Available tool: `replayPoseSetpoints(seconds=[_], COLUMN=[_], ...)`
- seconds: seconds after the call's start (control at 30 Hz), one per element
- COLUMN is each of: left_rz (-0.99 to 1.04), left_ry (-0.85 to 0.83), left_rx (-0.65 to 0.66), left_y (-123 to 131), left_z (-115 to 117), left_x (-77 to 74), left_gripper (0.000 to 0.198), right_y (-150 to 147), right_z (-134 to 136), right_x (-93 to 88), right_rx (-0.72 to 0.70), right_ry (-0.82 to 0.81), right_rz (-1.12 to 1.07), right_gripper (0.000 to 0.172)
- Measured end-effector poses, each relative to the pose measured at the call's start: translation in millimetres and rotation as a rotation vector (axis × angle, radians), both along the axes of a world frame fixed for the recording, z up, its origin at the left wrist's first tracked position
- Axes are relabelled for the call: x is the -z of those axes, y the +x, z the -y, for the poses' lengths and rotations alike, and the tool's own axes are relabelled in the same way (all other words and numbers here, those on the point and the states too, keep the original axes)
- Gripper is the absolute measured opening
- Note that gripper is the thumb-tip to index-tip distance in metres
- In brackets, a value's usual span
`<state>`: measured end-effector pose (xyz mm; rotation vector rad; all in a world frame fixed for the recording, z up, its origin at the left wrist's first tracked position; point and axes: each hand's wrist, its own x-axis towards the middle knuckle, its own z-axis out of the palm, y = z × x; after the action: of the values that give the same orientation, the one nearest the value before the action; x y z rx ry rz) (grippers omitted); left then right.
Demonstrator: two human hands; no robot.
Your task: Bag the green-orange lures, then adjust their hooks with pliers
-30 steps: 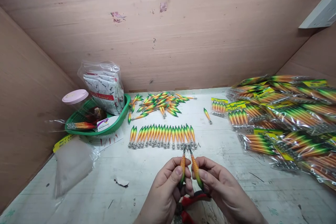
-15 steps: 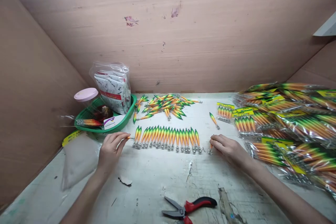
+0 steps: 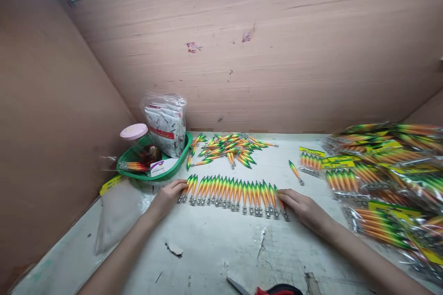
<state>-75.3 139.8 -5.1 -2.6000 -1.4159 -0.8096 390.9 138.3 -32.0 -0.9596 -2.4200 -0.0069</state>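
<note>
A row of squid jigs (image 3: 238,193), green at the top, orange below and with metal hook crowns at the near end, lies side by side across the table. My left hand (image 3: 172,196) is at the row's left end, its fingers closed on the outermost squid jig (image 3: 184,192). At the right end, the closed fingers of my right hand (image 3: 300,205) grip the upper part of a slightly slanted squid jig (image 3: 284,209). One loose squid jig (image 3: 296,173) lies beyond my right hand.
Behind the row is a loose pile of jigs (image 3: 230,147). A green basket (image 3: 175,170) stands at left, near empty clear bags (image 3: 117,216). Bagged jigs (image 3: 380,230) heap up at right. Red-handled pliers (image 3: 280,290) lie at the front edge.
Both hands have moved inward to the row's ends, each bringing a squid jig against it. The view has shifted, so the pliers are now mostly out of frame.
</note>
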Motion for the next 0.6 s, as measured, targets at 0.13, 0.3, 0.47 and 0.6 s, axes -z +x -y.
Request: replayPoseSetpoints(seconds=[0.13, 0.3, 0.47, 0.6], left_rz=[0.06, -0.003, -0.22, -0.344], left_ry=[0.075, 0.058, -0.037, -0.093], left_rx=[-0.038, -0.012, 0.092, 0.182], left_y=[22, 105, 187, 222], left_z=[-9, -46, -97, -119], left_x=[-10.0, -11.8, -10.3, -8.7], left_gripper=[0.029, 0.022, 0.011, 0.019], right_y=[15, 17, -8, -18], right_z=[-20, -67, -86, -83], right_x=[-4.9, -20.2, -32.4, -41.4], right_rx=[0.317, 0.808, 0.994, 1.031], right_ry=[-0.121, -0.312, -0.516, -0.625], right_rz=[0.026, 0.091, 0.144, 0.1], right_gripper=[0.018, 0.026, 0.031, 0.032])
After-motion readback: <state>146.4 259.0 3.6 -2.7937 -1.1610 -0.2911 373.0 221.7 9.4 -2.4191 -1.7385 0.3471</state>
